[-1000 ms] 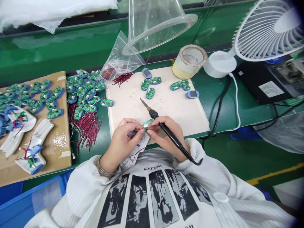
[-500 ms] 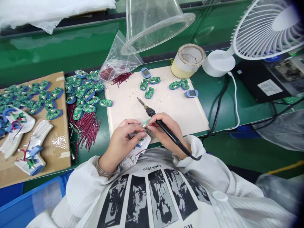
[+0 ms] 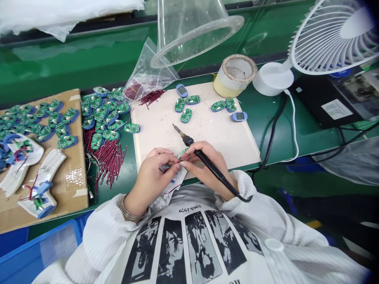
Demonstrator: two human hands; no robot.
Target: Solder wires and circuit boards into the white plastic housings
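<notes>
My left hand (image 3: pixel 154 173) is closed in a pinch on a white plastic housing (image 3: pixel 167 189) with red wires, near the front edge of the beige mat (image 3: pixel 225 134). My right hand (image 3: pixel 207 163) holds a black soldering iron (image 3: pixel 204 157) between its fingers, tip pointing up and left over the mat. Its fingertips also pinch a small green circuit board (image 3: pixel 182 152), which meets the left hand's fingertips.
Several green boards (image 3: pixel 100 114) and red wire pieces (image 3: pixel 109 157) lie left of the mat, more boards (image 3: pixel 189 104) at its far side. White housings (image 3: pixel 38 185) rest on cardboard (image 3: pixel 74 177). A tape roll (image 3: pixel 235 75), a white fan (image 3: pixel 331 35), a clear funnel hood (image 3: pixel 192 31), cables (image 3: pixel 275 130).
The hands stay together at the mat's front edge, with only small finger movements. The soldering iron tip shifted slightly. The view drifted a little.
</notes>
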